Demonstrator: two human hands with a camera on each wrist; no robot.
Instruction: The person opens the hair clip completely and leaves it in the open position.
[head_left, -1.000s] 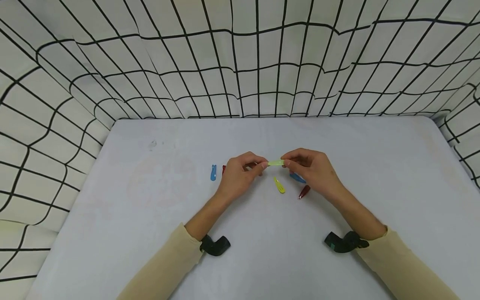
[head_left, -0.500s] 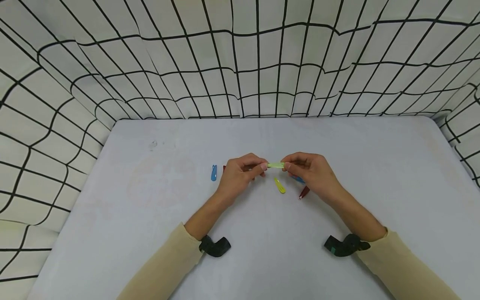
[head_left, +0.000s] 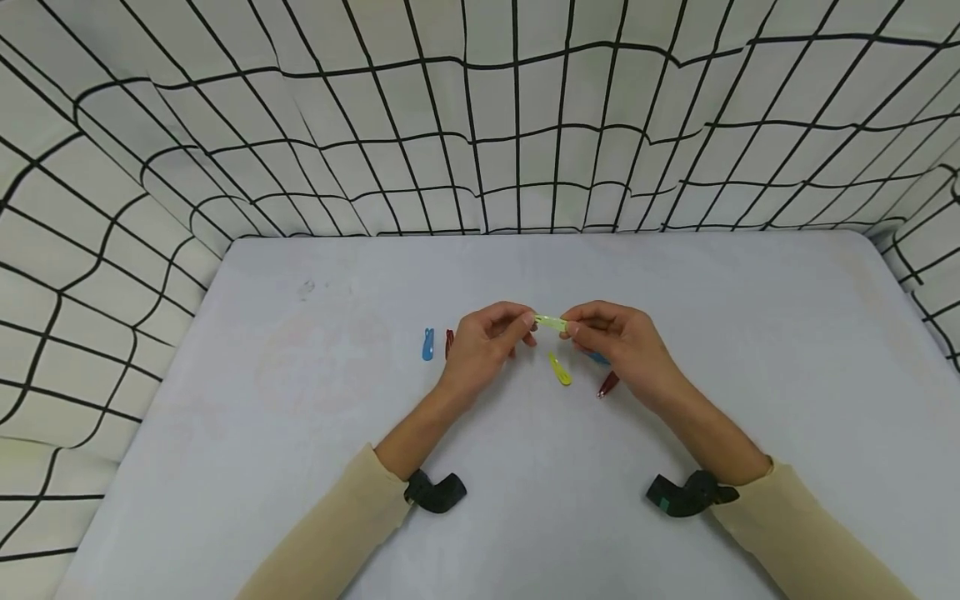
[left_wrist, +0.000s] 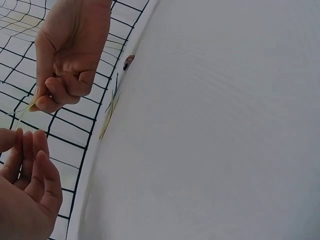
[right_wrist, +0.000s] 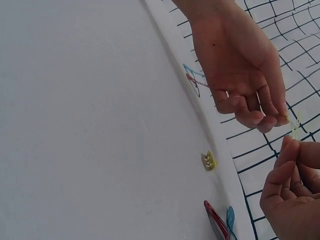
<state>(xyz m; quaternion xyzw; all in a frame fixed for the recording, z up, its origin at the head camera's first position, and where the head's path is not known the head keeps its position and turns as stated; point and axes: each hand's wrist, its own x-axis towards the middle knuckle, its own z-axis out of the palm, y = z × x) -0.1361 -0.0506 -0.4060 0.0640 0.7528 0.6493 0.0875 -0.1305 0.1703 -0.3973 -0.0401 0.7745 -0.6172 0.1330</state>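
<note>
A pale yellow-green snap hair clip [head_left: 551,322] is held off the table between my two hands. My left hand [head_left: 480,346] pinches its left end between thumb and fingers, and my right hand [head_left: 626,342] pinches the other end. From the right wrist view, the thin strips of this clip [right_wrist: 295,129] look spread apart. Just below it lies a yellow hair clip [head_left: 559,369]. Near my right hand are a dark red clip [head_left: 608,384] and a partly covered blue clip [head_left: 598,358]. Left of my left hand lie a red clip [head_left: 449,342] and another blue clip [head_left: 427,344].
A white table [head_left: 337,433] spreads under both arms. Beyond its back and side edges rises white cloth with a black grid [head_left: 495,150]. Black wrist cameras [head_left: 437,492] sit at both sleeve cuffs.
The held clip has risen slightly at its left end and now tilts down to the right. My left hand has turned a little, baring more of the red clip beside it.
</note>
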